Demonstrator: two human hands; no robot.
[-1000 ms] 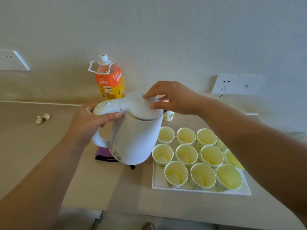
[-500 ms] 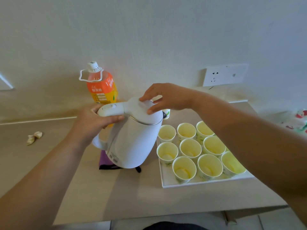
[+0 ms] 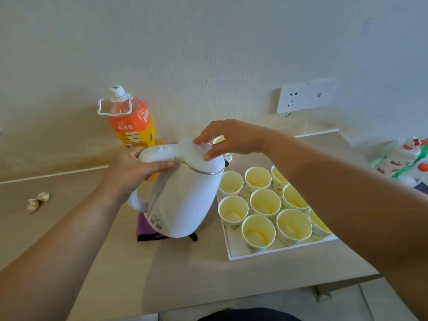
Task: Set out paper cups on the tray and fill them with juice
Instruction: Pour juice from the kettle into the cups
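Two bare hands are engaged on a white kettle [image 3: 185, 195] that is lifted clear of the beige surface [image 3: 162, 269] and tilted with its lid end toward the tray. The left hand [image 3: 136, 172] is wrapped around the kettle's handle [image 3: 155, 154], thumb laid along its underside, with the forearm reaching in from the lower left corner. The right hand [image 3: 231, 137] is arched over the lid [image 3: 199, 154], fingertips pressed down on its top, while that forearm crosses diagonally from the lower right and covers the right end of the tray. Paper cups [image 3: 265, 201] are packed in touching rows on the white tray [image 3: 273, 251], which lies just to the right of the kettle; a little yellow juice can be seen in the bottom of several. An orange juice bottle [image 3: 132, 121] is stood upright against the wall behind the kettle, its cap on. A purple object [image 3: 144, 230] is partly hidden beneath the kettle. Bare surface is left open in front of the kettle up to the near edge, and to the left as far as a crumpled scrap of paper [image 3: 38, 201]. The tray's near rim is set well back from the surface's front edge. A wall socket [image 3: 305, 96] is mounted above the tray.
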